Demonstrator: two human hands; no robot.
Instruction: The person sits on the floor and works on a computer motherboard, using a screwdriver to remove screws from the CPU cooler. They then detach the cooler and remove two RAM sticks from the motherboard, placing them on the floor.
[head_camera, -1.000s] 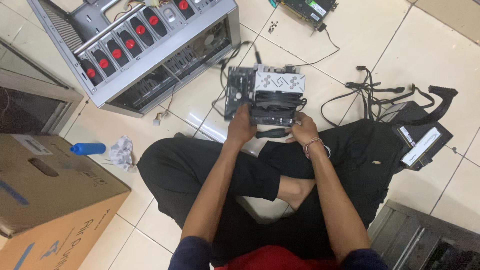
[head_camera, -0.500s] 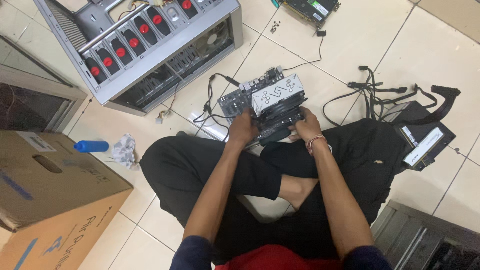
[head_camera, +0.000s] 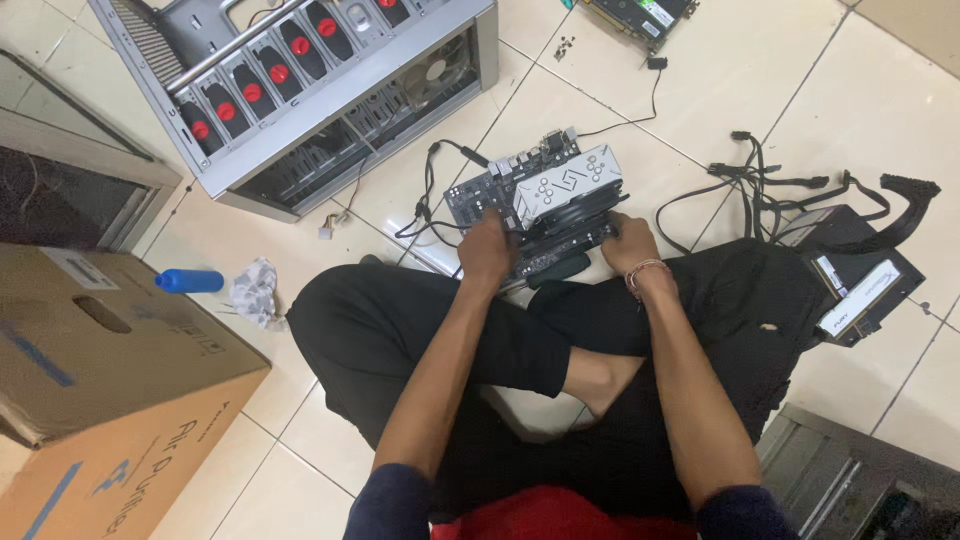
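The motherboard (head_camera: 500, 185) with its large silver cooler (head_camera: 560, 185) is seen turned further since half a second ago: it was lying squarer to the person a second ago, and it is now tilted with its far corner pointing away to the right. It is held above the tiled floor (head_camera: 720, 80), just in front of the crossed legs. The left hand (head_camera: 485, 250) is clamped on the board's near left edge, and the right hand (head_camera: 628, 240) is closed on its near right edge beside the cooler; the hands are kept apart, one at each side.

A grey computer case (head_camera: 300, 90) with red-centred round parts is laid open beyond the board, to the left. A cardboard box (head_camera: 100, 380) is placed at the left, with a blue cylinder (head_camera: 190, 281) and crumpled paper (head_camera: 256, 290) just beside it. A bundle of black cables (head_camera: 780, 190) and a dark power unit (head_camera: 860, 290) are spread at the right. A graphics card (head_camera: 640, 15) is cut off by the top edge.

The board's near edge is covered by the hands, so the fingertips cannot be made out. A dark metal object (head_camera: 850, 480) at the lower right is cut off and cannot be identified.
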